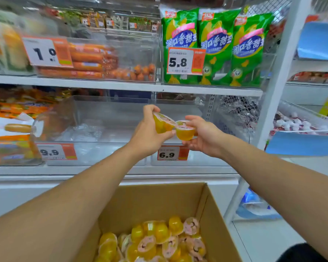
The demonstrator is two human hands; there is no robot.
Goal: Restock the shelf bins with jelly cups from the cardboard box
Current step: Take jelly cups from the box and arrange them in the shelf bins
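Cardboard box (212, 210) sits low in front, approx half full w/ jelly cups (159, 241). Clear shelf bin (178, 104) above the 6.9 tag looks bare. Left hand (147, 137) holds a tilted cup (162, 123); right hand (204, 138) holds another (185, 130), rims touching. Risk: cups knock mid-air, one slips from its grip, falls short of the bin.

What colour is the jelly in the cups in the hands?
Yellow-orange, with pink lids. The head view shows one jelly cup clearly.
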